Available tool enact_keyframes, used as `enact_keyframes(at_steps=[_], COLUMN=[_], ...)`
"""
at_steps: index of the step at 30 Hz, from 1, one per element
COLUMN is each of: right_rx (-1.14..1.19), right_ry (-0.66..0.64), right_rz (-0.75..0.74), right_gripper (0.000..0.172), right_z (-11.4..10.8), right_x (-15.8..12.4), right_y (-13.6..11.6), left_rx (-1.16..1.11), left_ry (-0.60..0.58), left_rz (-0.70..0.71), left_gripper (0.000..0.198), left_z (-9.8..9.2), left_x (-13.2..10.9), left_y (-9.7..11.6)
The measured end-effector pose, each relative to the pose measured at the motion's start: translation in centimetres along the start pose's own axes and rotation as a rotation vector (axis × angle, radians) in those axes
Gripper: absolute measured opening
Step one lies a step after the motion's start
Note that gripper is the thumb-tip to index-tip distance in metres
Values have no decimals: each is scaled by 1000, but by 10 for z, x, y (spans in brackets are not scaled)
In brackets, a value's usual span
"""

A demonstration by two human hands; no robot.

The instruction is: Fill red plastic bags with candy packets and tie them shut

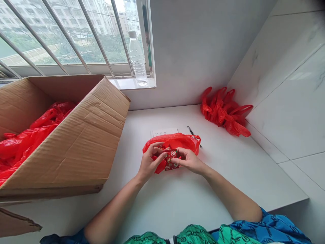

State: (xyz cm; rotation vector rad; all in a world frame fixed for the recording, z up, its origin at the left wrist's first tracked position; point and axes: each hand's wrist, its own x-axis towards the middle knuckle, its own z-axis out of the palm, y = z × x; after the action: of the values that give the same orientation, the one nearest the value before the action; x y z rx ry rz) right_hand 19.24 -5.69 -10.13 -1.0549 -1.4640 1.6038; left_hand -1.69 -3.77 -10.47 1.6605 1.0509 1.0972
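Thumbs and fingers of the left grip (pixel 150 160) and right grip (pixel 190 160) are pinching a patterned red packet (pixel 171 160) between them, a red plastic bag (pixel 175 138) lying just beyond, light edge pressure probably best preventing creases.

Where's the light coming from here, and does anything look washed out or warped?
Head view: daylight seemingly from the barred window, buildings outside pale; head view: soft shadow on the white tabletop below the red bag; head view: cardboard box looks stretched, perhaps by a wide lens.
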Motion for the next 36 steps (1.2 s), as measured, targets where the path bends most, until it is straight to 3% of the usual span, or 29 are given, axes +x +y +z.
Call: enact_keyframes(at_steps=[3, 8, 14, 20, 30, 36], right_rx=[70, 261, 241, 29, 157, 149], right_ry=[31, 212, 149, 122, 315, 321], right_rz=[-16, -83, -20, 7, -70, -80], right_gripper=[31, 32, 38, 32, 38, 36], right_z=[2, 0, -3, -4, -4, -7], right_x=[2, 6, 3, 2, 6, 5], right_y=[-1, -1, -4, -2, 2, 0], left_rx=[-28, 15, 108, 185, 185, 275], left_ry=[37, -34, -33, -65, 19, -158], left_rz=[15, 11, 63, 108, 75, 138], left_gripper=[33, 28, 26, 25, 35, 33], left_z=[-1, -3, -1, -1, -6, -4], left_x=[1, 2, 2, 1, 4, 1], left_y=[-2, -3, 1, 1, 4, 6])
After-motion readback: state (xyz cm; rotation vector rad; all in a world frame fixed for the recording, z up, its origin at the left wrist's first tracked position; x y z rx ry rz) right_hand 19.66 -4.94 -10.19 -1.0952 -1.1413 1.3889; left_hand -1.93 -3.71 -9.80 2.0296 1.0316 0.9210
